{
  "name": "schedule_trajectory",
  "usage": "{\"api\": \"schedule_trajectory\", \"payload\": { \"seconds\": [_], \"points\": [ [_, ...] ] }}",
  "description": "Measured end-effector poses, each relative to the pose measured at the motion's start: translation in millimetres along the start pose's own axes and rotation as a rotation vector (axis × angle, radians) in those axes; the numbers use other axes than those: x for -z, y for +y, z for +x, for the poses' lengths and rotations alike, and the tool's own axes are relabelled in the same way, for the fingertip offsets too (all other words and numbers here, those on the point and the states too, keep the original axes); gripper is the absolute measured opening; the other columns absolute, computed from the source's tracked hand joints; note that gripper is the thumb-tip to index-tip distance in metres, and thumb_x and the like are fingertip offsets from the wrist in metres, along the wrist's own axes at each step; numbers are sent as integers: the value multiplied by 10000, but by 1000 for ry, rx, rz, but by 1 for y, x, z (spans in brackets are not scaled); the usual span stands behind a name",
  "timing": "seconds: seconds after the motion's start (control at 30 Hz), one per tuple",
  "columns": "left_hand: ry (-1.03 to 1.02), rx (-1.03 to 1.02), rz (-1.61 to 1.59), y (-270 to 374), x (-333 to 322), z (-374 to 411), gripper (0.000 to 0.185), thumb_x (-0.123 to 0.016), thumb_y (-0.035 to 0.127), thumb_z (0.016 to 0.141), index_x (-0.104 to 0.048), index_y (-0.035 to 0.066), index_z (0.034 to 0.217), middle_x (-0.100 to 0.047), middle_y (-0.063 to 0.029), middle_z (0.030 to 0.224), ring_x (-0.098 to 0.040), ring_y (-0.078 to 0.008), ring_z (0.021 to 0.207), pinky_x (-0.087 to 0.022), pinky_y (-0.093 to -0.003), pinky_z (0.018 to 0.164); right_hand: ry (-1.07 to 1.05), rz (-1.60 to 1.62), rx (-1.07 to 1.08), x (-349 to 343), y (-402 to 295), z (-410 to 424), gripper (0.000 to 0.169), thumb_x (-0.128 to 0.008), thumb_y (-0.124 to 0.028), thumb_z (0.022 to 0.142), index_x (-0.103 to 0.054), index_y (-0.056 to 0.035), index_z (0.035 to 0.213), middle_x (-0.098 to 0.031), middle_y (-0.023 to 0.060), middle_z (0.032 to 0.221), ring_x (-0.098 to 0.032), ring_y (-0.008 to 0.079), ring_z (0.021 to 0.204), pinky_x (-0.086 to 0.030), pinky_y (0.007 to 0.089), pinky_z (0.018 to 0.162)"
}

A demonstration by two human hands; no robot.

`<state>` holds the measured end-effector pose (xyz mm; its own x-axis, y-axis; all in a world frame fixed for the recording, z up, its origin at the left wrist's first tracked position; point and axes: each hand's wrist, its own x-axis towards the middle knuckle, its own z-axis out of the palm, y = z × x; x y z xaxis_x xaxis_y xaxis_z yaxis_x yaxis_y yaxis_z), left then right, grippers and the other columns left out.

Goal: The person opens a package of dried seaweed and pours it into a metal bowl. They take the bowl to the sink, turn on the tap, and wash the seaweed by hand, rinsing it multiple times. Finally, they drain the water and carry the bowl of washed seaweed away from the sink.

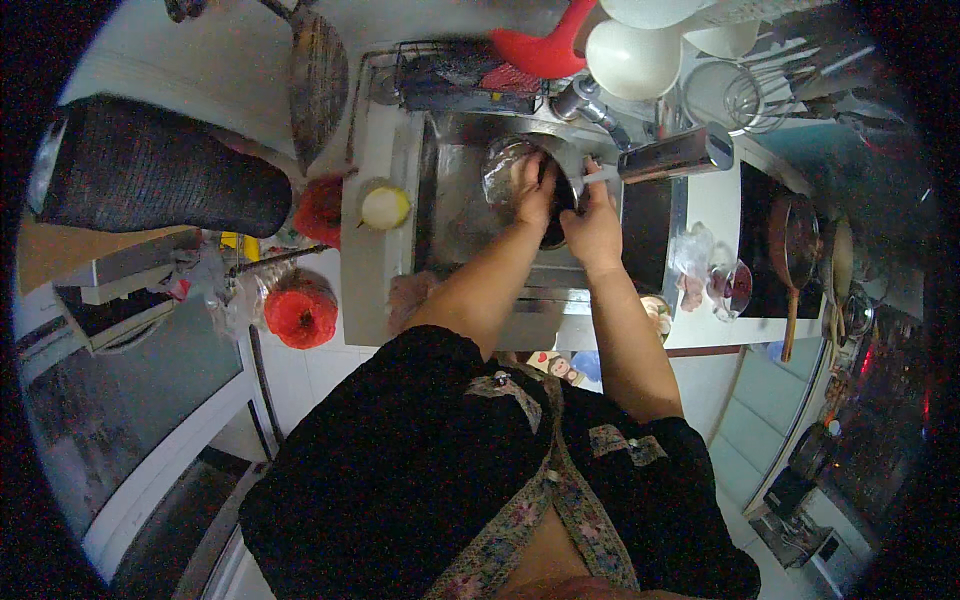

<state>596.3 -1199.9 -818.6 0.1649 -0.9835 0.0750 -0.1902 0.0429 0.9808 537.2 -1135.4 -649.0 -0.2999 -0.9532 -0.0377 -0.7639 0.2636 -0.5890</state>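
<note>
A shiny round metal bowl or pot point(499, 169) is tilted in the stainless steel sink point(461, 232). My right hand point(598, 236) grips its right side, fingers stretched up beside the rim. My left hand point(534, 196) reaches over its inner side; its fingertips are partly blurred, and whether they pinch anything is unclear. Water runs from the faucet point(675, 154) onto the fingers of my right hand. Dark shadow fills part of the vessel and hides what lies inside.
A pale yellow fruit point(385, 208) sits on the counter left of the sink. Behind stand a wire rack point(465, 90), a red ladle point(540, 52) and white bowls point(634, 60). Right lie plastic bags point(694, 255) and a brown pan point(793, 240) on the dark cooktop point(757, 277).
</note>
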Motion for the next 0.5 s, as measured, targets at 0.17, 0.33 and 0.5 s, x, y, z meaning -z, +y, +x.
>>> {"api": "schedule_trajectory", "payload": {
  "seconds": [0.17, 0.33, 0.5],
  "points": [
    [72, 284, -846, -32, -10, 13, 345, -566, 286, 946, -526, 98, 1233, -467, -124, 1303, -471, -339, 1194, -378, -450, 1042, -108, -60, -72, 11, -54, -3, 800, -621, -48, 723, -376, -261, 1454, -486, 237, 1361, -610, 404, 1066, -525, 435, 864],
    [-94, 601, -1326, -9, -14, 6, 362, -588, 295, 922, -537, 105, 1226, -481, -128, 1278, -480, -344, 1178, -388, -457, 1029, 3, -159, 123, 7, -66, -13, 787, -677, -90, 741, -388, -294, 1444, -441, 235, 1412, -614, 427, 1063, -541, 451, 825],
    [-81, 569, -1218, -1, -13, 1, 380, -609, 305, 899, -548, 111, 1220, -495, -131, 1253, -488, -350, 1163, -398, -463, 1016, -4, -263, 209, 14, -91, -20, 799, -751, -164, 725, -409, -305, 1433, -416, 208, 1441, -611, 431, 1068, -548, 466, 801]
  ]
}}
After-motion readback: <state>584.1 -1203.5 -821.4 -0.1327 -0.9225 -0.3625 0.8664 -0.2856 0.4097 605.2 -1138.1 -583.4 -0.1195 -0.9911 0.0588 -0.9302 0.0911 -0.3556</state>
